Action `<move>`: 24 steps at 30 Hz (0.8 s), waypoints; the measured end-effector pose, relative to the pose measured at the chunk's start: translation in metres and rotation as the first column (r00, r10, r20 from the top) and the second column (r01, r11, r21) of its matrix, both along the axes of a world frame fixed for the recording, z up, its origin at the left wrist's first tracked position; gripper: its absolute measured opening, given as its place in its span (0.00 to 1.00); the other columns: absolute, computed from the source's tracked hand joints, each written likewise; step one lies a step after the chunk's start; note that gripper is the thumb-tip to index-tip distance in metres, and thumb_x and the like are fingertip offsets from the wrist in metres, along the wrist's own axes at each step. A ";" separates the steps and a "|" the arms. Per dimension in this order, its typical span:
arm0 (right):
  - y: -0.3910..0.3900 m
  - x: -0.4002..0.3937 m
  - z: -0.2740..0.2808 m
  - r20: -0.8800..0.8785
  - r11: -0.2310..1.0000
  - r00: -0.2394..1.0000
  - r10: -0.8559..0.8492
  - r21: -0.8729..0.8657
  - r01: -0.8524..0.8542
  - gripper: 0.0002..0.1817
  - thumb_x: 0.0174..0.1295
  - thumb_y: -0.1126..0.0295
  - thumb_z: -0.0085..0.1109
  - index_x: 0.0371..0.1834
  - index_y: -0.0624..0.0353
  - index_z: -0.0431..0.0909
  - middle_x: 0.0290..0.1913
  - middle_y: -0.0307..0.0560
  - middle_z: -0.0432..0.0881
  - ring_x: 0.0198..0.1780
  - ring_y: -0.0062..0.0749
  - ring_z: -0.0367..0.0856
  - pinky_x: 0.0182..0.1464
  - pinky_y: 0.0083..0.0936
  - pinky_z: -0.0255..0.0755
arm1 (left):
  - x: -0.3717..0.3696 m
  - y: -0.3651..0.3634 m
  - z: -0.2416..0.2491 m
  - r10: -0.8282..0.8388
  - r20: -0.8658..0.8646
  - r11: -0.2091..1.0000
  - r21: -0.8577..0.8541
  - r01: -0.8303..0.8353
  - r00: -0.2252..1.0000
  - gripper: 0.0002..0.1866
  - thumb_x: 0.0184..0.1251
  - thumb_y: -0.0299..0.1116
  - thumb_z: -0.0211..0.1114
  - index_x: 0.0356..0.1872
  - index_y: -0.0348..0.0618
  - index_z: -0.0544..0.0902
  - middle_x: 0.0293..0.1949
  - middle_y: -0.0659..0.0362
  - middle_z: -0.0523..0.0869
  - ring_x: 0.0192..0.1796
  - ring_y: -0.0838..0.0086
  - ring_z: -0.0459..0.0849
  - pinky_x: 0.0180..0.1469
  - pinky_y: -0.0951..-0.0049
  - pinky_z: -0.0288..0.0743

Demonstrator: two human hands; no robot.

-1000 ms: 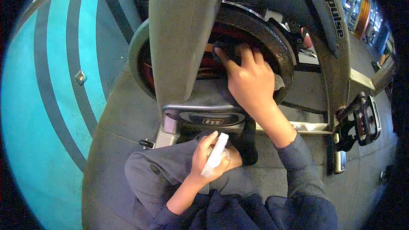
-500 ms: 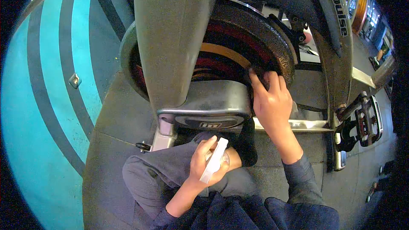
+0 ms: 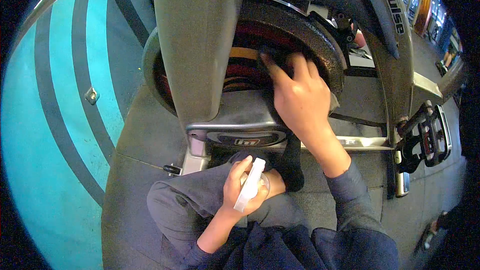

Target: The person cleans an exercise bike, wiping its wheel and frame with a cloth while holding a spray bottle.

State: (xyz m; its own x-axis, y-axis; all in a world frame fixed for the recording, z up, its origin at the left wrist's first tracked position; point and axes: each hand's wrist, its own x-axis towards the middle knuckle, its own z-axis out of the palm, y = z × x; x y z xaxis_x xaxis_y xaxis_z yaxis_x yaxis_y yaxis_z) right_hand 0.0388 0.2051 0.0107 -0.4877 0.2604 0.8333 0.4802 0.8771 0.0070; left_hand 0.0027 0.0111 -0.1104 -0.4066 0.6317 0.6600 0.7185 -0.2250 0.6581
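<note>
My left hand (image 3: 240, 187) is closed around a small spray bottle (image 3: 251, 185) with a white trigger head, held over my crossed legs. The clear body of the bottle is mostly covered by the fingers. My right hand (image 3: 303, 92) reaches into the dark flywheel (image 3: 327, 45) of an exercise bike, fingers bent against its recessed inner face. A greyish flap (image 3: 334, 102), apparently cloth, sticks out beside that palm. The fingertips lie in dark shadow. Just left of them runs an orange-brown band (image 3: 244, 53) on the wheel.
A thick grey frame post (image 3: 197, 45) rises in front of the wheel above a rounded cover (image 3: 240, 112). The silver base bar (image 3: 362, 143) runs right to a pedal (image 3: 434, 137). A turquoise striped floor (image 3: 55, 145) lies to the left. At far right are blurred feet (image 3: 431, 230).
My right hand has moved left and up, deeper across the wheel's inner face. My left hand keeps the spray bottle in nearly the same place. The view has shifted slightly.
</note>
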 end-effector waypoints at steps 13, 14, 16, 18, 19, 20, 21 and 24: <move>0.009 0.008 -0.018 -0.066 0.998 0.997 -0.033 0.049 0.036 0.15 0.44 0.71 0.57 0.38 0.47 0.84 0.32 0.43 0.72 0.32 0.35 0.75 0.26 0.27 0.74 | -0.001 0.008 0.002 -0.055 -0.046 0.995 0.079 0.059 0.997 0.36 0.45 0.23 0.68 0.59 0.30 0.64 0.37 0.47 0.78 0.35 0.58 0.79 0.38 0.63 0.75; 0.007 0.003 -0.012 -0.079 0.998 0.997 -0.003 0.060 0.008 0.14 0.43 0.71 0.57 0.36 0.47 0.84 0.32 0.43 0.72 0.33 0.35 0.75 0.26 0.26 0.74 | -0.001 0.009 0.002 -0.056 -0.042 0.995 0.076 0.059 0.998 0.36 0.45 0.23 0.68 0.59 0.30 0.64 0.37 0.47 0.78 0.35 0.58 0.79 0.38 0.63 0.75; 0.001 -0.008 -0.001 -0.023 0.999 1.000 0.012 0.047 -0.011 0.22 0.47 0.73 0.56 0.48 0.42 0.83 0.36 0.48 0.74 0.31 0.40 0.77 0.26 0.31 0.75 | 0.000 0.009 0.002 -0.075 -0.017 0.994 0.080 0.076 0.997 0.37 0.44 0.23 0.68 0.60 0.31 0.63 0.36 0.47 0.78 0.34 0.58 0.79 0.38 0.62 0.75; -0.004 -0.022 0.005 -0.032 0.998 0.999 0.032 0.056 -0.030 0.22 0.48 0.72 0.56 0.49 0.40 0.83 0.38 0.49 0.77 0.31 0.41 0.78 0.25 0.30 0.76 | 0.001 0.006 0.001 -0.054 -0.033 0.998 0.033 0.055 0.998 0.37 0.47 0.24 0.67 0.61 0.32 0.61 0.40 0.46 0.80 0.39 0.60 0.81 0.44 0.64 0.76; -0.005 -0.028 0.006 -0.065 0.997 0.997 0.037 0.068 -0.033 0.23 0.48 0.71 0.56 0.50 0.39 0.82 0.40 0.50 0.78 0.31 0.41 0.79 0.26 0.30 0.77 | 0.001 0.005 0.001 -0.033 -0.049 0.999 -0.011 0.033 0.998 0.38 0.49 0.26 0.66 0.63 0.32 0.60 0.44 0.45 0.82 0.44 0.63 0.83 0.49 0.66 0.77; -0.005 -0.031 0.006 -0.069 0.997 0.997 0.035 0.069 -0.031 0.23 0.48 0.71 0.56 0.50 0.39 0.82 0.40 0.50 0.78 0.31 0.41 0.79 0.26 0.30 0.77 | 0.001 0.005 0.002 -0.035 -0.053 0.999 -0.010 0.034 0.998 0.38 0.49 0.26 0.66 0.63 0.32 0.60 0.44 0.45 0.82 0.44 0.63 0.83 0.49 0.66 0.77; -0.005 -0.032 0.005 -0.094 0.997 0.994 0.052 0.067 -0.046 0.23 0.48 0.71 0.57 0.50 0.39 0.82 0.40 0.50 0.78 0.31 0.41 0.79 0.26 0.31 0.77 | 0.002 0.005 0.002 -0.034 -0.043 0.999 -0.008 0.033 0.999 0.38 0.48 0.25 0.66 0.63 0.32 0.60 0.44 0.45 0.82 0.44 0.63 0.84 0.50 0.66 0.77; -0.006 -0.027 0.004 -0.101 0.997 0.992 0.075 0.015 -0.074 0.22 0.47 0.72 0.58 0.48 0.39 0.83 0.39 0.48 0.77 0.32 0.40 0.78 0.27 0.30 0.77 | 0.004 0.004 0.000 -0.029 -0.018 0.999 -0.023 0.029 0.999 0.37 0.48 0.24 0.66 0.62 0.32 0.60 0.44 0.46 0.82 0.45 0.64 0.84 0.50 0.66 0.77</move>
